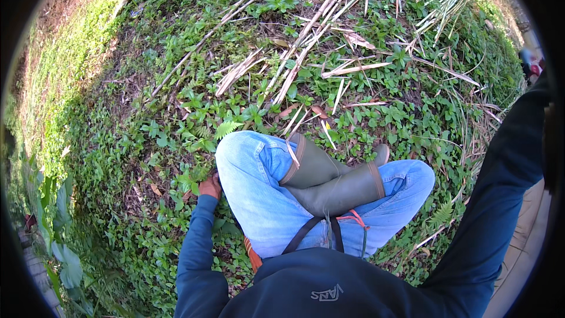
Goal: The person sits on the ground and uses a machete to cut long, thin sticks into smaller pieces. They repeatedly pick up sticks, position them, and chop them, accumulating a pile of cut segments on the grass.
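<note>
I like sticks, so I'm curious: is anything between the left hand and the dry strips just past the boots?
Yes, the bent blue-jeaned knee on the left stands in the straight way from the left hand, low among green plants, to those dry strips.

Shaded leafy ground [123,165], sunlit greenery [62,85] leftward

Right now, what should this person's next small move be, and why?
Probably bring the right hand in toward the jeans: the right sleeve reaches out to the picture's right edge, where no hand can be made out, while the left hand is down among green plants and pale split stalks lie mostly ahead of the boots.
</note>
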The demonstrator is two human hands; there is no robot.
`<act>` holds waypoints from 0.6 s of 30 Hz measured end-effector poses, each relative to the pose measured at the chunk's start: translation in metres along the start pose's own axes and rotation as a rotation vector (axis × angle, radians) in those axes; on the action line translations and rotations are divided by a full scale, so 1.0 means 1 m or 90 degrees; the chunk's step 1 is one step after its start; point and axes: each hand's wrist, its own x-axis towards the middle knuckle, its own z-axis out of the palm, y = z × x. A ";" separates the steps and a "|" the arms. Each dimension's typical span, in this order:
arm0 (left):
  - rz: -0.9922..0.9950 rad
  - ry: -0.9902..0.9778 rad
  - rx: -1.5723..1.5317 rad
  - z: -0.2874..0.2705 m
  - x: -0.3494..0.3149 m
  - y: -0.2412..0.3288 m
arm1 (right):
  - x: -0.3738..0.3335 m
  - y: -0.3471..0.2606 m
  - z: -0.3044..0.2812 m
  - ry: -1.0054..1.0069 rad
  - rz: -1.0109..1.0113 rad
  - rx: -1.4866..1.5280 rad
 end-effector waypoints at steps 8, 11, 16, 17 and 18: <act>-0.071 -0.078 0.090 -0.001 0.011 0.000 | -0.331 0.302 0.148 -0.096 0.850 0.039; 0.002 0.029 0.006 0.002 -0.005 -0.029 | -0.299 0.249 0.135 -0.026 0.872 0.379; -0.047 0.067 -0.018 -0.020 -0.023 -0.018 | -0.269 0.204 0.066 -0.113 0.835 0.225; -0.059 0.036 -0.080 -0.025 -0.026 -0.027 | -0.272 0.193 0.054 -0.099 0.839 0.239; -0.071 0.000 -0.143 -0.032 -0.029 -0.035 | -0.284 0.188 0.043 -0.072 0.850 0.256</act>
